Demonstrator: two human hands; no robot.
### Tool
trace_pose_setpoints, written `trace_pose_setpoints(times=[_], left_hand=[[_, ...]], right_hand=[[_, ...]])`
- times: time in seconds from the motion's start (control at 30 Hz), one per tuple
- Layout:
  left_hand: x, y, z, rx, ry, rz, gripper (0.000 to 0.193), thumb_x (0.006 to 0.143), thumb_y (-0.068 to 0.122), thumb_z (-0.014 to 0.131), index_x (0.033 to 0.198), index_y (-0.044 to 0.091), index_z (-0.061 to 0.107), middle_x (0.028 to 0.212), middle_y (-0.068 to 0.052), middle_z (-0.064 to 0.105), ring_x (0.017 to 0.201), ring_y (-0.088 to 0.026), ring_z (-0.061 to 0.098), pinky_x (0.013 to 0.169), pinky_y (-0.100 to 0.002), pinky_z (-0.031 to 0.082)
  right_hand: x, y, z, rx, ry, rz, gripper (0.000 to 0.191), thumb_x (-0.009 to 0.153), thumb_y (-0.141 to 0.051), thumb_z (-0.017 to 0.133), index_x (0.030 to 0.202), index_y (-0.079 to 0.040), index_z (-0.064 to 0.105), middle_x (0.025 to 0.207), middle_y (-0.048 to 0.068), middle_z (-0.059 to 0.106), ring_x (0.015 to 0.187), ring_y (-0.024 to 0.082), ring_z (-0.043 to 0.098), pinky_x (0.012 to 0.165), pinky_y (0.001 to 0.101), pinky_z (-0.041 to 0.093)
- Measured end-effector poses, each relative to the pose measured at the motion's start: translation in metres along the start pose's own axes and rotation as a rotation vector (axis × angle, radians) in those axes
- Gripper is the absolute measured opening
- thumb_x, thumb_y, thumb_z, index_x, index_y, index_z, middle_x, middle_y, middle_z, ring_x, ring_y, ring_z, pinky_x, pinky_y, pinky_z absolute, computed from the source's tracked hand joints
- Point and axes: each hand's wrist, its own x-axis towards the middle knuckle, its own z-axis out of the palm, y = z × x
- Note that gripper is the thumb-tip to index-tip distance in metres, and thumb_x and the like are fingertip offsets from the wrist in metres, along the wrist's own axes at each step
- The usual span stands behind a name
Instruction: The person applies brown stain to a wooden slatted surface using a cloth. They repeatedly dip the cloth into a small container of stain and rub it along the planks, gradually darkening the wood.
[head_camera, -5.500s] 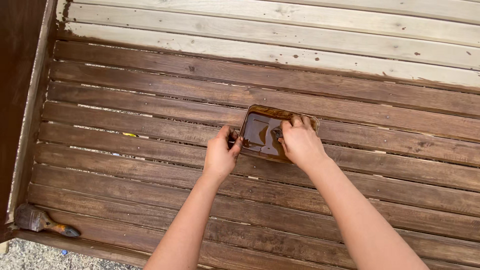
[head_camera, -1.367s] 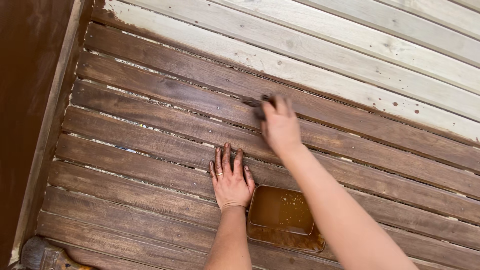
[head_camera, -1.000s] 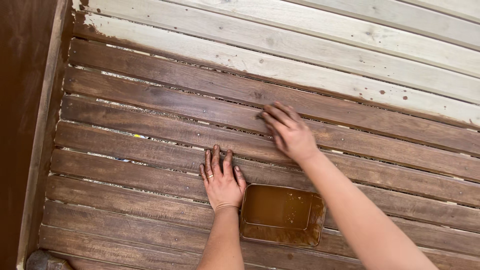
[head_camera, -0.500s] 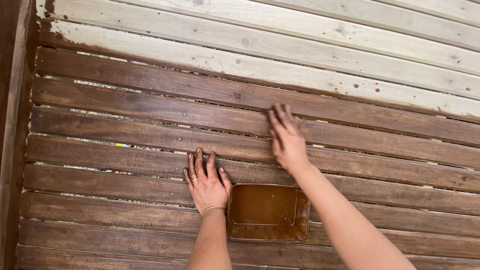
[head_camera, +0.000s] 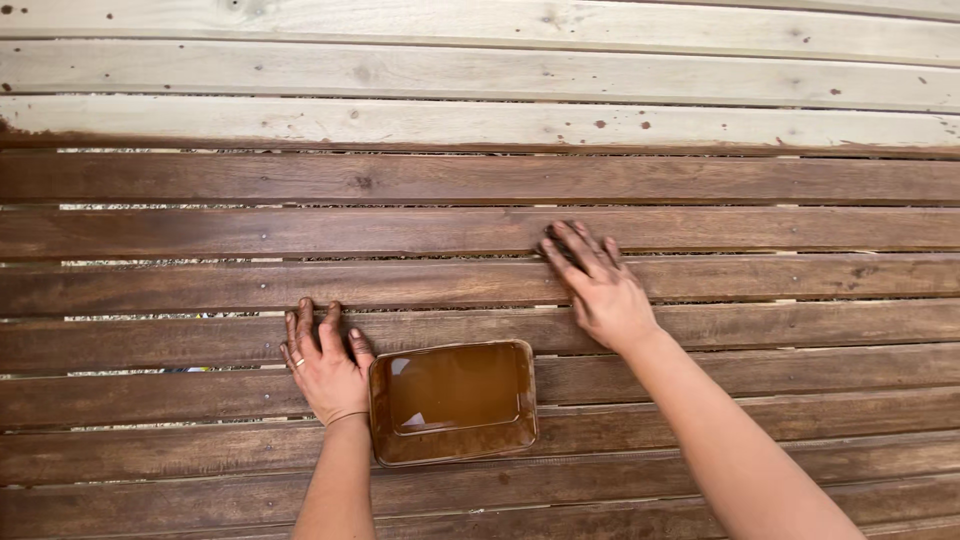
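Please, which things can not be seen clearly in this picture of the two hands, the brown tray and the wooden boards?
- Head view: anything under the right hand is hidden by its fingers; whether it holds a rag is unclear.
- The palm of the left hand lies flat on the stained boards, so it is unseen.
- The depth of the brown liquid in the tray cannot be judged.
- Both forearms are cut off by the bottom edge.
- The ground below the gaps is too small to tell.
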Motion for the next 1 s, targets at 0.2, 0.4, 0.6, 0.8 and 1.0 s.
trace_pose_setpoints(times=[0.2, 0.4, 0.6, 0.8, 1.0], left_hand=[[-0.023, 0.007, -0.049, -0.392, -0.143, 0.014, 0.041, 0.109, 0.037, 0.043, 0.135, 0.011, 0.059, 0.156, -0.014, 0.051, 0.146, -0.037, 0.045, 0.122, -0.051, 0.035], [-0.076, 0.045, -0.067, -0.327, -0.319, -0.206, 0.040, 0.098, 0.035, 0.062, 0.124, 0.004, 0.061, 0.116, -0.021, 0.068, 0.108, -0.037, 0.066, 0.095, -0.047, 0.051], [-0.092, 0.071, -0.068, -0.201, -0.257, -0.290, 0.029, 0.104, 0.025, 0.057, 0.125, 0.005, 0.060, 0.104, -0.025, 0.072, 0.095, -0.044, 0.069, 0.085, -0.050, 0.053], [-0.111, 0.101, -0.055, -0.134, -0.300, -0.300, 0.031, 0.101, 0.021, 0.057, 0.129, 0.006, 0.060, 0.103, -0.028, 0.072, 0.096, -0.049, 0.069, 0.081, -0.053, 0.054], [-0.126, 0.143, -0.053, -0.206, -0.251, -0.351, 0.028, 0.102, 0.020, 0.058, 0.126, 0.005, 0.062, 0.100, -0.026, 0.074, 0.090, -0.044, 0.072, 0.080, -0.049, 0.055]], right_hand=[[-0.165, 0.146, -0.015, -0.141, 0.111, 0.638, 0.074, 0.099, -0.018, 0.055, 0.164, -0.032, 0.024, 0.173, 0.005, 0.018, 0.158, 0.033, 0.017, 0.126, 0.0567, 0.019], [-0.104, 0.093, 0.027, 0.214, 0.275, 0.953, 0.065, 0.103, -0.036, 0.031, 0.160, -0.008, 0.016, 0.171, 0.011, 0.004, 0.159, 0.037, -0.003, 0.118, 0.0492, 0.018], [-0.089, 0.019, 0.039, 0.109, 0.121, 0.148, 0.061, 0.100, -0.019, 0.046, 0.156, 0.000, 0.033, 0.167, 0.015, 0.025, 0.154, 0.030, 0.022, 0.125, 0.0452, 0.020], [-0.141, 0.098, -0.022, -0.167, 0.187, 0.018, 0.057, 0.098, -0.024, 0.051, 0.153, -0.013, 0.040, 0.163, 0.004, 0.036, 0.151, 0.027, 0.031, 0.125, 0.0499, 0.025], [-0.078, 0.105, -0.043, 0.080, -0.109, 0.310, 0.071, 0.098, -0.027, 0.047, 0.163, -0.026, 0.021, 0.170, 0.001, 0.014, 0.155, 0.029, 0.015, 0.117, 0.0504, 0.028]])
